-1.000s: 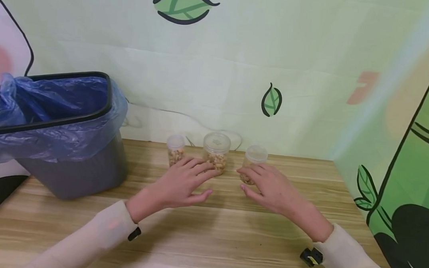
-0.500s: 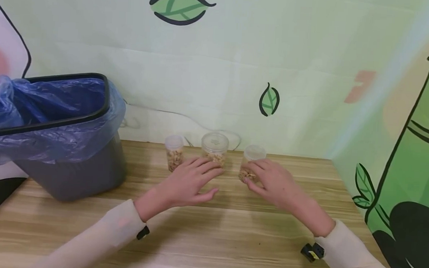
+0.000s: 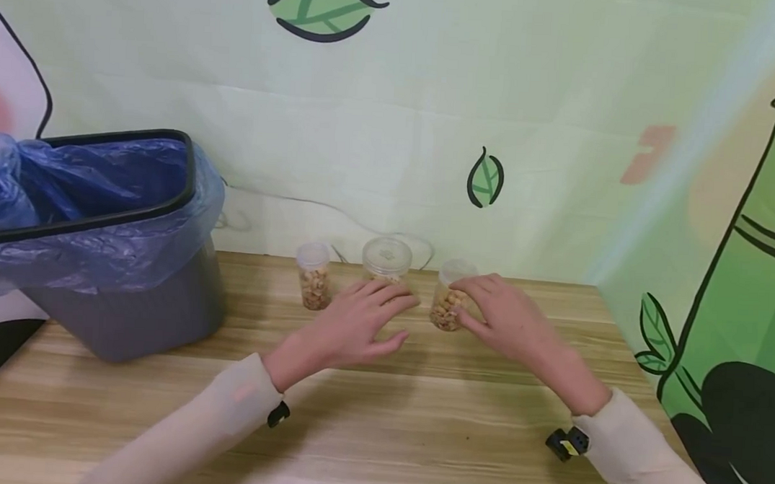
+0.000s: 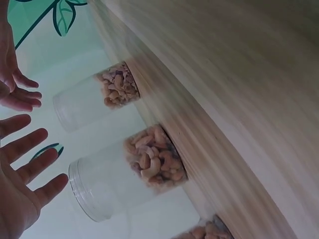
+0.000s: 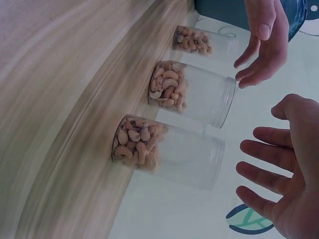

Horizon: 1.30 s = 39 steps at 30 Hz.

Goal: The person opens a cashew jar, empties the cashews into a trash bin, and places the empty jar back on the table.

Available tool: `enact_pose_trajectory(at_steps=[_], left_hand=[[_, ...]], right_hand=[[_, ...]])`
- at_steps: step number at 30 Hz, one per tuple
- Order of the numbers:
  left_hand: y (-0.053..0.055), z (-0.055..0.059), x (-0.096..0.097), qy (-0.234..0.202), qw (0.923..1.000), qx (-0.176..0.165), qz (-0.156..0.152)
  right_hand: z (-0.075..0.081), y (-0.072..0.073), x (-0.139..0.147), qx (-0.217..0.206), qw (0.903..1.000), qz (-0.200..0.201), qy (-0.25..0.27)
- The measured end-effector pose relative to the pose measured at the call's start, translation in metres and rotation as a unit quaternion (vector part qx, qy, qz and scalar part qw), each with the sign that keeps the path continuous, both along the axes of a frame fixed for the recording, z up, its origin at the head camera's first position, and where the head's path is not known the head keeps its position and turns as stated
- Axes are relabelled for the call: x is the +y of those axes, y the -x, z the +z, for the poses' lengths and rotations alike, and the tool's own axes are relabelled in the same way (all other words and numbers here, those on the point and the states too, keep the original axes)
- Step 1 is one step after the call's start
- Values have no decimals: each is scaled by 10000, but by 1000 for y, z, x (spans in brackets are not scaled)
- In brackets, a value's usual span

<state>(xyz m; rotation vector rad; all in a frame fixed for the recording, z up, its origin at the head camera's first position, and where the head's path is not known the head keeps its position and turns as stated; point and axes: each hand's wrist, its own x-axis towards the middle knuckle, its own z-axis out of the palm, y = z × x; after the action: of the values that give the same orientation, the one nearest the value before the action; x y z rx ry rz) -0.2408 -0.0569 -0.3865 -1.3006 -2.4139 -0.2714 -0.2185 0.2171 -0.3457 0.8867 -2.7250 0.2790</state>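
Three clear lidded jars partly filled with cashews stand upright in a row: a narrow left jar (image 3: 314,286), a wider middle jar (image 3: 387,256) and a right jar (image 3: 446,313). My left hand (image 3: 351,323), fingers spread, hovers in front of the middle jar and hides most of its lower part. Beside the right jar hangs my right hand (image 3: 510,323), its fingers relaxed and covering part of that jar's side. The right wrist view shows the right hand (image 5: 294,169) apart from the jars, palm towards them. Neither hand holds anything.
A grey bin (image 3: 151,304) with a blue bag (image 3: 98,179) over its rim stands on the left of the wooden table (image 3: 417,445). Behind the jars, a thin cable (image 3: 318,201) runs along the printed wall sheet (image 3: 392,127).
My left hand has drifted right, baring the left jar. My right hand has shifted slightly right and up, uncovering more of the right jar. The jars stay standing in place.
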Motion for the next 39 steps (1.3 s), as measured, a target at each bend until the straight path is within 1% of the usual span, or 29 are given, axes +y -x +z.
enact_pose_trajectory(at_steps=[5,9,12,14,17,19,22,25,29,33,35,37,39], left_hand=[[3,-1,8,-127,9997,-183,44],[4,-1,14,-304,9992,-276,-31],[4,-1,19,-397,9984,-401,-25],[3,-1,21,-458,9974,-562,54],[4,-2,26,-668,9921,-1042,195],[6,-4,28,-854,9852,-1452,318],[9,-8,32,-1178,9713,-2017,457],[13,-15,37,-1508,9570,-2419,547],[18,-23,46,-1873,9408,-2745,673],[23,-30,57,-2173,9253,-3029,692],[24,-32,63,-2342,9160,-3188,673],[25,-34,67,-2449,9074,-3336,729],[26,-36,72,-2571,8971,-3503,798]], right_hand=[[1,4,3,-74,9999,-126,87],[3,8,5,-84,9996,-228,133],[4,10,6,-90,9993,-313,191],[5,11,7,-108,9990,-367,221],[6,13,8,-146,9987,-434,218],[6,14,8,-183,9985,-468,206],[8,15,8,-229,9981,-519,249],[9,17,8,-248,9976,-562,316],[9,18,10,-323,9969,-616,354],[8,21,14,-440,9958,-690,418],[8,23,16,-453,9955,-708,428],[8,25,17,-459,9954,-725,437],[8,27,18,-467,9951,-751,446]])
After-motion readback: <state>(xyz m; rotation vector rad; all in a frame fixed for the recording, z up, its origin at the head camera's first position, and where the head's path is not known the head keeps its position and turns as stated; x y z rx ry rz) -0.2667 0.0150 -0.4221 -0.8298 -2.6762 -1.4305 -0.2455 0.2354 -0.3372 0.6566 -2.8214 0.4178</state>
